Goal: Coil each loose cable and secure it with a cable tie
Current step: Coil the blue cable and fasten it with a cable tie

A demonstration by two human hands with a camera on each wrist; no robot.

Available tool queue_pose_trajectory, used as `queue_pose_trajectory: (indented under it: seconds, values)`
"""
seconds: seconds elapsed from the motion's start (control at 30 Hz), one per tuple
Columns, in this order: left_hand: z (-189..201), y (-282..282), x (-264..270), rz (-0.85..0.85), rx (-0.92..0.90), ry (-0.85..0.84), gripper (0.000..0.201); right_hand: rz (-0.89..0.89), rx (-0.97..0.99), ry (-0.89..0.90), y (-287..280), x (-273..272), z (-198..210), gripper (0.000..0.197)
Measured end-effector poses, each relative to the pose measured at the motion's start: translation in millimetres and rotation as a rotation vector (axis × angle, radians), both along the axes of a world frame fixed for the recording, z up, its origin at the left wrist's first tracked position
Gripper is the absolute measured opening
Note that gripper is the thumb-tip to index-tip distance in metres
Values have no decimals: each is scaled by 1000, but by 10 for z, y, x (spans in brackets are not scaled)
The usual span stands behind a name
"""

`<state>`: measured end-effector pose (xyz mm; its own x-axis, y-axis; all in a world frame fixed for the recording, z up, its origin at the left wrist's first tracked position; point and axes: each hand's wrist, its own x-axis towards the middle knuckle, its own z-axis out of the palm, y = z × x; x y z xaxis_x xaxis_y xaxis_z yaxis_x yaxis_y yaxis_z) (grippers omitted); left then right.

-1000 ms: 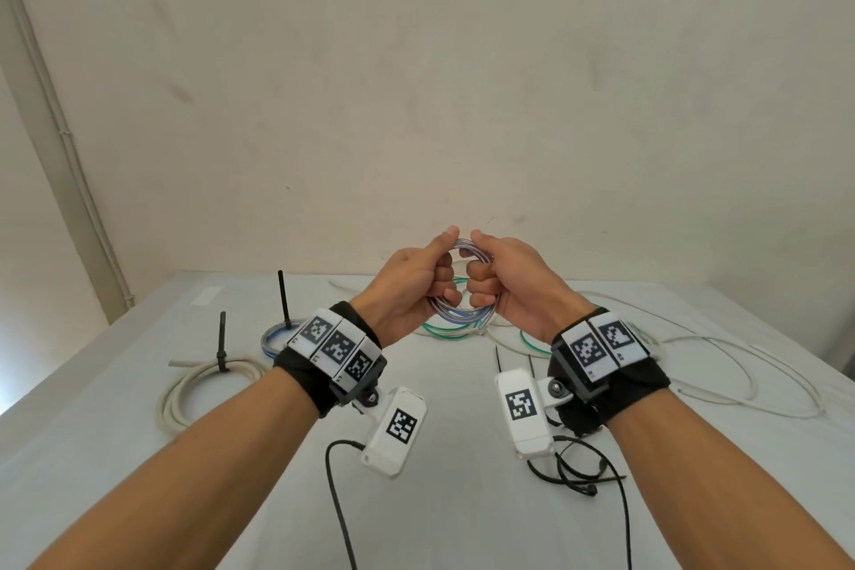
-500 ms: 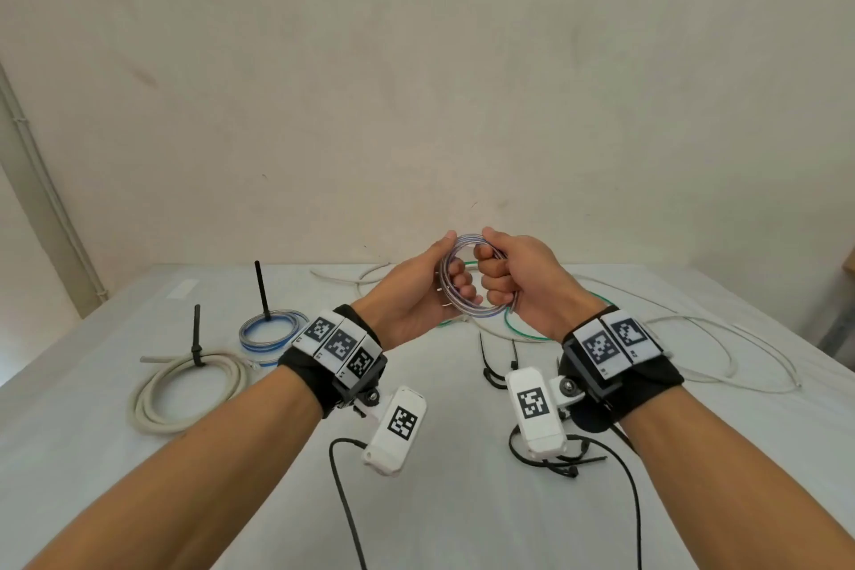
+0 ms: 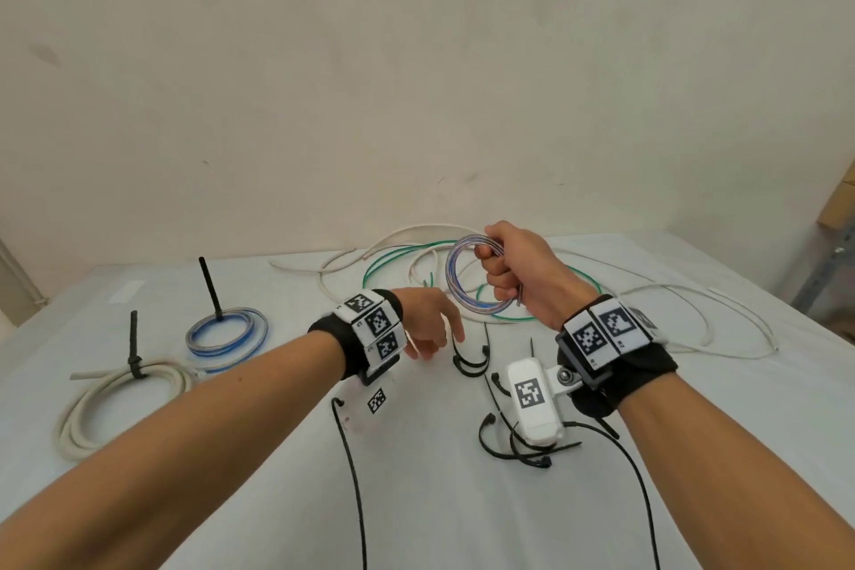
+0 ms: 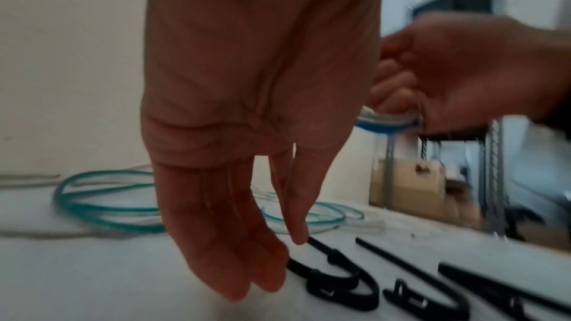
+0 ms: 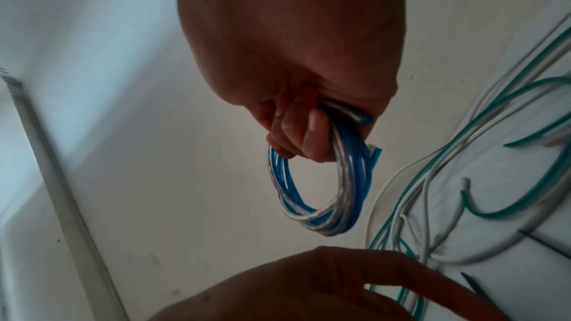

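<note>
1. Blue-and-clear cable point(image 3: 467, 280), wound into a small coil, hangs above the worktop point(image 3: 277, 500) at about 1 o'clock from centre, held only by your right hand point(image 3: 518, 268), whose fingers are curled tight round one side of it. No tie is on it yet. If that grip eases, the springy turns will likely fan out and you would have to wind them again.
2. Your left hand point(image 3: 428, 324) reaches down with fingers straight and loose, holding nothing, its fingertips point(image 4: 298, 238) at or just above the end of a black cable tie point(image 3: 472, 359) lying at about 12 o'clock from the wrist. I cannot tell whether they touch it. Several ties point(image 3: 518, 444) lie close together there, some looped; a hasty pinch may lift two or snag one on another.
3. One cut end of the coil point(image 5: 375, 155) sticks out beside your right fingers point(image 5: 315, 136). Leave it outside the tie and it may work loose.
4. Loose green point(image 3: 393, 259) and white point(image 3: 416, 231) cables sprawl at 12 o'clock behind the coil. Lower your right hand too far and the coil could catch them.
5. Tied coils point(image 3: 226, 333) sit at 10 o'clock, well apart; they are at no risk.
</note>
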<state>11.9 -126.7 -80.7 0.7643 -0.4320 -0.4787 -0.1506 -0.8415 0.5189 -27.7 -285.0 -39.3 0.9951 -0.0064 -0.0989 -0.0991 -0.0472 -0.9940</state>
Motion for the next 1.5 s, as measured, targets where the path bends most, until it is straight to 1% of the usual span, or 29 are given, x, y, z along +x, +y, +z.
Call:
queue_pose_trajectory:
  seconds: [0.07,0.1,0.23,0.4,0.47,0.57,0.63,0.73,0.83,0.93,1.1,1.23,1.3,1.4,1.47,1.5]
  values:
    - [-56,-119,65,-63,99,-95,39,-5,4,-2,-40,43,-30,34]
    - [-79,-172,98,-81,134,-127,38,-6,7,-2,-55,63,-46,32]
    - [-159,-319,192,-139,234,-230,18,-6,21,16,-130,119,-127,31]
    - [-129,-197,310,-133,208,-243,13,-18,37,16,-214,167,-197,31]
    - [-56,-112,329,-122,202,-284,13,-32,19,3,-226,193,-221,32]
    - [90,32,329,-128,236,-395,10,-44,-31,-34,-191,233,-239,31]
    - [193,135,304,-154,262,-467,13,-47,-102,-72,-139,238,-235,29]
    - [378,259,189,-186,256,-487,11,-47,-202,-131,-48,222,-222,29]
    - [597,381,25,-216,177,-505,10,-16,-369,-211,64,204,-218,29]
    - [772,505,-81,-215,76,-563,10,48,-545,-303,191,162,-212,30]
    - [870,661,-209,-208,31,-667,10,133,-757,-418,422,52,-145,34]
    - [895,788,-298,-158,-22,-806,12,139,-883,-457,558,6,-82,35]
    - [913,844,-332,-141,-15,-889,13,126,-884,-464,588,-25,-49,34]
    - [935,915,-377,-100,-32,-996,14,91,-819,-480,641,-90,-10,32]
    - [930,945,-410,-70,-41,-1045,12,3,-666,-469,680,-85,-7,22]
    - [925,952,-432,-66,-48,-1069,10,-35,-596,-447,698,-62,-8,24]
